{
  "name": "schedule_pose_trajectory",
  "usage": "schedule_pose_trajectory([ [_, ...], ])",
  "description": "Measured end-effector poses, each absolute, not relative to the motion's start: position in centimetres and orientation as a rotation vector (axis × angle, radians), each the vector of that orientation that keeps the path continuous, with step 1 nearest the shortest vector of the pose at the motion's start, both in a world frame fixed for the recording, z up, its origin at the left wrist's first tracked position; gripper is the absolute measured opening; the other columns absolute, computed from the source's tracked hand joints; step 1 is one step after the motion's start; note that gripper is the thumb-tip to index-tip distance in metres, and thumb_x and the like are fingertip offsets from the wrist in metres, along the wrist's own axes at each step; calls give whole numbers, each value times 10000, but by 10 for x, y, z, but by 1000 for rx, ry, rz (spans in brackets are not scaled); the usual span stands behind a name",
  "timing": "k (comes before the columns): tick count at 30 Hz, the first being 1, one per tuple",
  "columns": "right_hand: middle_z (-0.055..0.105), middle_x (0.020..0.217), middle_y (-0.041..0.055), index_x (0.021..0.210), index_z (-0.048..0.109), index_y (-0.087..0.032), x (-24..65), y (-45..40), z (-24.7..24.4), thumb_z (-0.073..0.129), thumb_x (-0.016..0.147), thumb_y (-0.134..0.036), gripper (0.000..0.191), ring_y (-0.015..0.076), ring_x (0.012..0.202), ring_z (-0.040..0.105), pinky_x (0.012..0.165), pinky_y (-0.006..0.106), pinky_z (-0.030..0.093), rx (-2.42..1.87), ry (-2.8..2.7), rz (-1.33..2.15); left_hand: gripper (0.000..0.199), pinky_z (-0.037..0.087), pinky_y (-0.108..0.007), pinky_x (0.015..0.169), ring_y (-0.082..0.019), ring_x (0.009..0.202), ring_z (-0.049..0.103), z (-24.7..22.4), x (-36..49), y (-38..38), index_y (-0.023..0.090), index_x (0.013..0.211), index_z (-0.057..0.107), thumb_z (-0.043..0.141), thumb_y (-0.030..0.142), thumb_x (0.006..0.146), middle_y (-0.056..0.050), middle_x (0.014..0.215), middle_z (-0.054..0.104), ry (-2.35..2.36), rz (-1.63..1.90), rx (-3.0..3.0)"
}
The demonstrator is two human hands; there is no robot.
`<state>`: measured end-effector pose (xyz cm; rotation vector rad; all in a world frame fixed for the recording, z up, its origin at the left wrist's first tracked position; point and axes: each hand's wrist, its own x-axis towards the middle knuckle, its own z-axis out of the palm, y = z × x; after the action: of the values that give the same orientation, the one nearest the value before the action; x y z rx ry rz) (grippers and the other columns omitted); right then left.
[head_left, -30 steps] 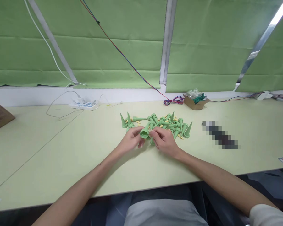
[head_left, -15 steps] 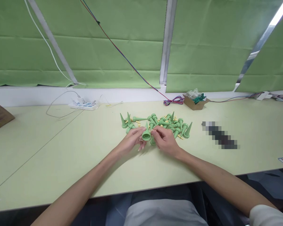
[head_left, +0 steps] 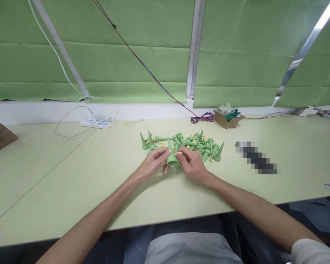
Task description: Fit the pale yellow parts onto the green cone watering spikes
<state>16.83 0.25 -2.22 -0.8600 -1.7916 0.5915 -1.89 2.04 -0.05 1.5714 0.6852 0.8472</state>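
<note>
My left hand (head_left: 153, 163) is closed around the side of a green plastic watering spike (head_left: 171, 157), a cone with its tip up and its wide end toward me. Between the thumb and fingers of my right hand (head_left: 193, 165) is a small yellow peg (head_left: 178, 153), held against or close by the spike's right side; whether it has entered the spike I cannot tell. Just behind both hands lies a pile of similar green spikes (head_left: 206, 153), some standing, others on their sides. Small yellow pegs (head_left: 210, 160) are scattered among them.
A white power strip (head_left: 100, 123) lies at the back left of the table (head_left: 57, 190). Coiled red and blue wire (head_left: 205, 117) and a small cardboard box (head_left: 227, 123) with bags sit at the back. On the right is a blurred dark object (head_left: 257, 158).
The spike in my left hand has tilted, so its open wide end faces more downward and its side shows. The yellow peg in my right fingers is now visible.
</note>
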Motion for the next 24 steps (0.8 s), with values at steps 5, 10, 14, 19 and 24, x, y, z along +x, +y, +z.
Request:
schedule_pose_trajectory([
  [5, 350, 524, -64, 678, 345, -217, 167, 3, -22, 440, 994, -363, 361, 93, 464, 318, 477, 254, 259, -903, -1780, 522, 264, 431, -250, 515, -103, 527, 516, 4, -19, 18, 177, 852, 545, 590, 428, 917, 27, 655, 518, 739, 829, 1706],
  [10, 291, 520, -65, 651, 296, -216, 166, 3, -21, 433, 995, -335, 389, 92, 467, 270, 472, 260, 234, -930, -1767, 489, 222, 416, -254, 514, -101, 509, 487, 2, -18, 18, 178, 914, 569, 612, 396, 903, 23, 653, 531, 736, 842, 1820],
  [14, 294, 521, -57, 631, 306, -207, 165, 3, -21, 412, 1000, -319, 400, 91, 478, 274, 484, 264, 235, -932, -1765, 472, 223, 398, -236, 504, -96, 542, 477, -2, -16, 17, 177, 932, 582, 645, 383, 879, 11, 703, 546, 782, 890, 1873],
  [19, 306, 507, -50, 602, 304, -202, 165, 3, -22, 398, 993, -299, 414, 90, 477, 278, 493, 272, 237, -972, -1759, 473, 228, 411, -225, 520, -96, 610, 505, -3, -14, 15, 180, 965, 616, 647, 386, 872, -22, 855, 575, 830, 1013, 2035],
  [24, 333, 498, -45, 598, 313, -207, 164, 4, -23, 392, 994, -315, 418, 96, 467, 295, 494, 279, 238, -978, -1744, 487, 161, 448, -232, 549, -86, 625, 487, -5, -14, 16, 189, 971, 628, 635, 324, 885, -35, 930, 554, 809, 1091, 2170],
])
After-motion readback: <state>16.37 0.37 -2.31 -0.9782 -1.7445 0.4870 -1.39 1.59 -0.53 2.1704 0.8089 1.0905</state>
